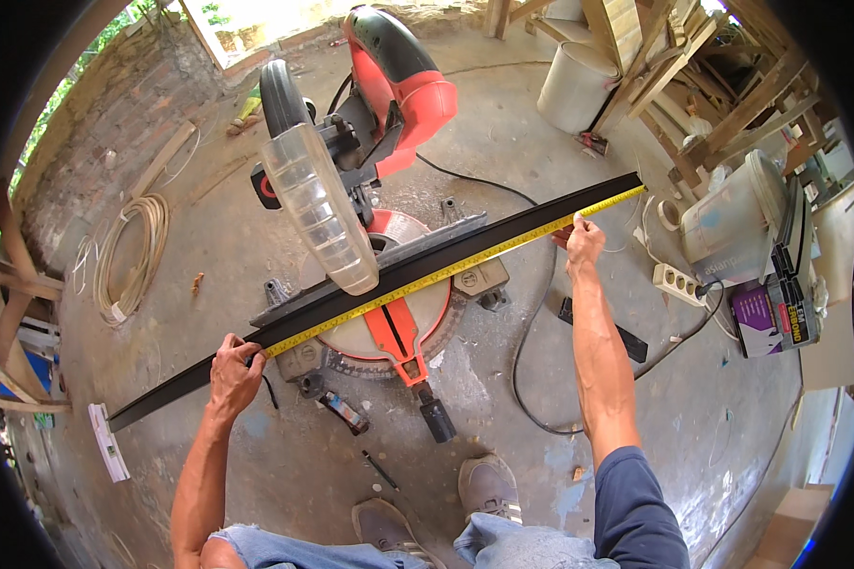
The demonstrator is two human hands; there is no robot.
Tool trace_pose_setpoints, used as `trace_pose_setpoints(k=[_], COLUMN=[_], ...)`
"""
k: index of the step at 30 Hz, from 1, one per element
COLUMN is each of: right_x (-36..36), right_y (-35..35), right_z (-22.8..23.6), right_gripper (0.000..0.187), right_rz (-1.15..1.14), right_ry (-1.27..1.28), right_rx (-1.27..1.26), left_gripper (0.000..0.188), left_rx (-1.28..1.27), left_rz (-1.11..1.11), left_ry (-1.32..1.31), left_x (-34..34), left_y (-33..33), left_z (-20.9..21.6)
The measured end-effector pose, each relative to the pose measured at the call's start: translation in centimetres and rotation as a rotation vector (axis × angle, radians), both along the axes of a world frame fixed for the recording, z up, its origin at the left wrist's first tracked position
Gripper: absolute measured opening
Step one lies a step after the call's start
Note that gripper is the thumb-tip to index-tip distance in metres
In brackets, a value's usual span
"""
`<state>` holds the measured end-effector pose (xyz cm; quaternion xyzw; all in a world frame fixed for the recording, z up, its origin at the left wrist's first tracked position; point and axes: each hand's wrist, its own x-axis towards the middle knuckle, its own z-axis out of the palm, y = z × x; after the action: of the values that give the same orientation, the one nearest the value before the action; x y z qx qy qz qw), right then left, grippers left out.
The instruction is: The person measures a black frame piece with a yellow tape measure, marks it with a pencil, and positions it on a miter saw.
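Note:
A long black profile bar (185, 381) lies slantwise across the bed of a red and black miter saw (425, 106), under its clear blade guard (318, 204). Along the bar's near edge runs the yellow blade of a tape measure (446, 272). My left hand (234, 376) closes round the tape's left end against the bar; a dark piece shows at its fingers, mostly hidden. My right hand (584, 245) pinches the tape near the bar's far right end, with the tape reaching past it almost to the bar's tip.
A black cable (519, 365) loops over the floor to a white power strip (678, 283). Buckets (579, 87) and wood scraps stand back right. A coiled hose (140, 251) lies left, a spirit level (110, 443) near the bar's left end. A pen (380, 468) lies before my shoes.

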<state>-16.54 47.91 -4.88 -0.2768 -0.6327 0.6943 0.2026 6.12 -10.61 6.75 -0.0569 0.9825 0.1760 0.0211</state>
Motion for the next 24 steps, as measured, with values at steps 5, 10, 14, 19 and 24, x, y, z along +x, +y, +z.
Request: trace_pose_setpoints(k=[5, 10, 14, 19, 24], right_x=[3.9, 17.3, 27.8, 30.2, 24.0], right_y=[-2.3, -11.6, -21.0, -25.9, -21.6], right_z=[3.7, 6.4, 5.5, 7.8, 7.8], right_gripper=[0.032, 0.018, 0.023, 0.025, 0.013], right_rz=[-0.047, 0.357, 0.854, 1.375, 1.296], right_ry=[0.123, 0.142, -0.154, -0.325, 0.052], right_rx=[0.004, -0.124, -0.301, -0.108, 0.433], left_gripper=[0.015, 0.017, 0.017, 0.015, 0.015], left_rx=[0.224, 0.411, 0.470, 0.556, 0.549], left_rz=[-0.195, -0.185, -0.215, 0.033, 0.224], left_ry=[0.098, -0.152, -0.243, -0.326, -0.032], left_x=[1.4, 5.8, 10.8, 16.3, 21.3], left_y=[1.4, 3.5, 3.2, 3.7, 2.8], left_z=[1.3, 1.3, -1.2, -3.3, -7.1])
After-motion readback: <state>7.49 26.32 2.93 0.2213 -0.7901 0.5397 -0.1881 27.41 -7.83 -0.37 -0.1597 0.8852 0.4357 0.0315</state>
